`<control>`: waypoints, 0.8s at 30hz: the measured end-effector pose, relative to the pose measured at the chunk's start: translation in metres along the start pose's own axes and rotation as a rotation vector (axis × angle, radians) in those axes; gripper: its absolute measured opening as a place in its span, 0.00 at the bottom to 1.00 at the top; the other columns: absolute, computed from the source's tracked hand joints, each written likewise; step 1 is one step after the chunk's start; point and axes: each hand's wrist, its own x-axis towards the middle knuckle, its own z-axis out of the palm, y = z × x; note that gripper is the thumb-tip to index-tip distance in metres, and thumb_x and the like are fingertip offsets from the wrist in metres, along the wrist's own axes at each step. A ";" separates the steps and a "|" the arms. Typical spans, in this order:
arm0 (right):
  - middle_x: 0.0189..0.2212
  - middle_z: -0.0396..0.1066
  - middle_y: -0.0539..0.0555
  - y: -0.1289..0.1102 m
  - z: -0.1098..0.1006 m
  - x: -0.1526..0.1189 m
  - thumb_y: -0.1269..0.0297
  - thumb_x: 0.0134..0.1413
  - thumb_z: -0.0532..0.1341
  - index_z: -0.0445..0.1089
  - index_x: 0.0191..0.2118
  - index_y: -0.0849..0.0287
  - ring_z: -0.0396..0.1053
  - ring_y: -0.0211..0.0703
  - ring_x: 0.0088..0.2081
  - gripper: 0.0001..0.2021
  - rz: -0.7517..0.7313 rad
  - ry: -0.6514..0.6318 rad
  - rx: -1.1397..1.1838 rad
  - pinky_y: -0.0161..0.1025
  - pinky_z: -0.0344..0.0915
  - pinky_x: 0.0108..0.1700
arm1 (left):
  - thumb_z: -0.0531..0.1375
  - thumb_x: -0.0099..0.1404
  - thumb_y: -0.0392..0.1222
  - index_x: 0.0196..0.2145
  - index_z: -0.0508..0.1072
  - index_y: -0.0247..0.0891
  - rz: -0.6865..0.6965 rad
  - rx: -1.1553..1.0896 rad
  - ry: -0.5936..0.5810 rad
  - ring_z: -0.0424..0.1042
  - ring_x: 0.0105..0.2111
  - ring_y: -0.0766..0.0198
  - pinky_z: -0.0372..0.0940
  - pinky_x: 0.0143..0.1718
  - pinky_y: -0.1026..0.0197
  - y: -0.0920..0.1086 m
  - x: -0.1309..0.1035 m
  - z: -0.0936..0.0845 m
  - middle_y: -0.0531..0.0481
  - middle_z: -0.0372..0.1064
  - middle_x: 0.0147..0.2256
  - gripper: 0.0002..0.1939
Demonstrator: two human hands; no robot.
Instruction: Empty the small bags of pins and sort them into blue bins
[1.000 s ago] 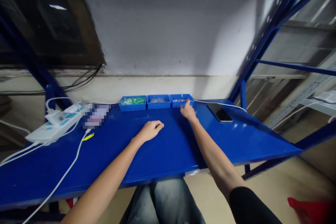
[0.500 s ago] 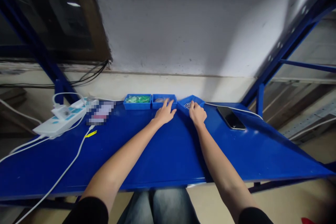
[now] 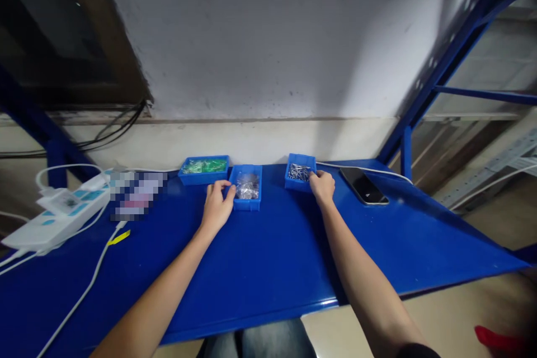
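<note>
My left hand (image 3: 217, 206) is at the left side of the middle blue bin (image 3: 247, 205), thumb and fingers closed on its near left edge. Clear plastic-looking small pieces (image 3: 247, 185) fill that bin; their kind is too small to tell. On the right, my right hand (image 3: 323, 185) pinches the near right corner of another blue bin (image 3: 297, 185). Inside it lie many thin metal pieces (image 3: 299, 172), resembling screws or nails. A third blue bin (image 3: 204, 178), with green and clear packets (image 3: 205, 165), stands left of the middle one, untouched.
A dark smartphone (image 3: 364, 185) lies right of my right hand on the blue table (image 3: 268, 268). A white power strip (image 3: 59, 215) with cables and a blurred-out flat item (image 3: 136, 196) occupy the left. The wall (image 3: 251, 56) rises behind the bins.
The middle bin has turned and moved away from the right bin, towards me. The right bin has been turned straighter. My left hand has gone from over the middle bin to its left side.
</note>
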 end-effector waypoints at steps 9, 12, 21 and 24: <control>0.45 0.72 0.60 -0.012 -0.007 -0.023 0.60 0.59 0.47 0.66 0.54 0.57 0.68 0.52 0.48 0.21 -0.035 0.073 0.047 0.43 0.61 0.47 | 0.58 0.55 0.46 0.36 0.68 0.37 -0.222 -0.121 -0.038 0.67 0.46 0.49 0.60 0.47 0.51 0.000 0.001 0.008 0.40 0.67 0.43 0.13; 0.45 0.72 0.58 -0.011 -0.008 -0.026 0.59 0.59 0.48 0.67 0.53 0.54 0.68 0.52 0.47 0.20 -0.044 0.061 0.054 0.44 0.60 0.47 | 0.53 0.60 0.44 0.41 0.66 0.39 -0.200 -0.200 -0.004 0.68 0.46 0.56 0.62 0.46 0.56 -0.002 -0.002 0.010 0.43 0.67 0.43 0.12; 0.37 0.73 0.58 -0.016 -0.012 -0.028 0.52 0.54 0.54 0.72 0.44 0.53 0.68 0.52 0.41 0.17 -0.079 0.003 0.111 0.45 0.59 0.45 | 0.53 0.64 0.47 0.49 0.58 0.46 -0.084 -0.458 0.118 0.69 0.46 0.59 0.64 0.46 0.57 0.004 -0.004 0.010 0.46 0.67 0.46 0.16; 0.34 0.73 0.56 -0.014 -0.006 -0.025 0.50 0.50 0.57 0.71 0.43 0.57 0.69 0.49 0.38 0.19 -0.051 0.027 0.198 0.42 0.61 0.43 | 0.58 0.61 0.48 0.52 0.57 0.47 -0.060 -0.508 0.181 0.67 0.49 0.57 0.64 0.47 0.55 0.005 -0.003 0.007 0.45 0.65 0.49 0.23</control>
